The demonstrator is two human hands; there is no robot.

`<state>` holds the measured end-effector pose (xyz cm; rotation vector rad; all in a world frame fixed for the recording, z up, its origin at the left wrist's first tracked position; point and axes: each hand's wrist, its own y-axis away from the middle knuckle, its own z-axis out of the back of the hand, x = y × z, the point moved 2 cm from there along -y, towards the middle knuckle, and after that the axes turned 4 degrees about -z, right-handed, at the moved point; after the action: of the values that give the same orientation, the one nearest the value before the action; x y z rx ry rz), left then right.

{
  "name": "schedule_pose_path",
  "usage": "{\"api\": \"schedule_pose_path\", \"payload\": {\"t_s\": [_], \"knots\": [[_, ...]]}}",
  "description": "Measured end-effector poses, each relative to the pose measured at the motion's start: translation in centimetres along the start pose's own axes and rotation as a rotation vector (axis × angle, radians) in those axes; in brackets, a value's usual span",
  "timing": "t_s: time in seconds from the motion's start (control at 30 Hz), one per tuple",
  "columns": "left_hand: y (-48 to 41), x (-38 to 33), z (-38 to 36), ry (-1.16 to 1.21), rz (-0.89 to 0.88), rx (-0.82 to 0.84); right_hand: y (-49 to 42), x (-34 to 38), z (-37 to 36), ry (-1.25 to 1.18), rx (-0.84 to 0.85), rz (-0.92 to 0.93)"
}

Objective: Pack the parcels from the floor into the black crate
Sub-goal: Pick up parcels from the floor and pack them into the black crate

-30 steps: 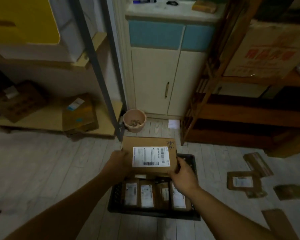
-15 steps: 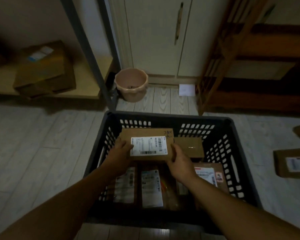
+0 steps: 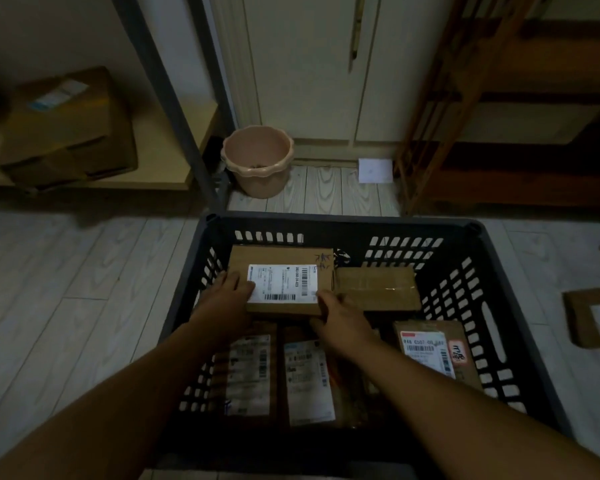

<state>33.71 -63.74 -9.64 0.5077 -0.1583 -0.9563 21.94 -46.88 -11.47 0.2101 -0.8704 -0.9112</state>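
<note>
From the head camera, both hands reach down into the black crate point(image 3: 343, 221) and hold one labelled parcel point(image 3: 284, 282) between them. The left hand point(image 3: 227, 299) grips its left edge with fingers curled over the top. The right hand point(image 3: 340, 320) pinches its near right corner, thumb on the cardboard beside the white label. The parcel lies flat, label up, in the far part of the crate, ahead of both hands. Whether it already rests on what lies below cannot be told. Just right of the right hand, a plain brown parcel point(image 3: 376, 287) lies close beside the held one. Under the forearms, further packed parcels point(image 3: 307, 379) show their labels. Well right of the right hand, outside the crate, a floor parcel point(image 3: 594, 317) lies on the boards. Beyond the hands stands a pink bucket point(image 3: 257, 161).
</note>
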Motion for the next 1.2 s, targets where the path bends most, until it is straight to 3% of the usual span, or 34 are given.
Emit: {"api": "schedule_pose_path", "payload": {"t_s": [0.17, 0.3, 0.47, 0.7, 0.93, 1.2], "knots": [[5.0, -1.9, 7.2, 0.120, -0.036, 0.036, 5.8, 3.9, 8.3, 0.099, 0.020, -0.049], [12.3, -4.9, 16.7, 0.239, -0.013, 0.062, 12.8, 8.1, 17.6, 0.108, 0.016, -0.121], [21.6, -7.9, 28.9, 0.224, -0.051, 0.132, 23.2, 14.2, 29.7, 0.060, 0.042, -0.146], [33.1, -13.4, 41.5, 0.199, -0.099, 0.012, 38.4, 20.1, 42.2, 0.164, -0.114, -0.137], [39.5, -22.0, 49.7, 0.157, -0.383, -0.074, 51.8, 17.8, 49.2, 0.163, -0.332, -0.317], [47.5, -36.2, 54.0, 0.112, -0.615, -0.106, 67.5, 11.2, 55.8, 0.152, -0.559, -0.461]]}}
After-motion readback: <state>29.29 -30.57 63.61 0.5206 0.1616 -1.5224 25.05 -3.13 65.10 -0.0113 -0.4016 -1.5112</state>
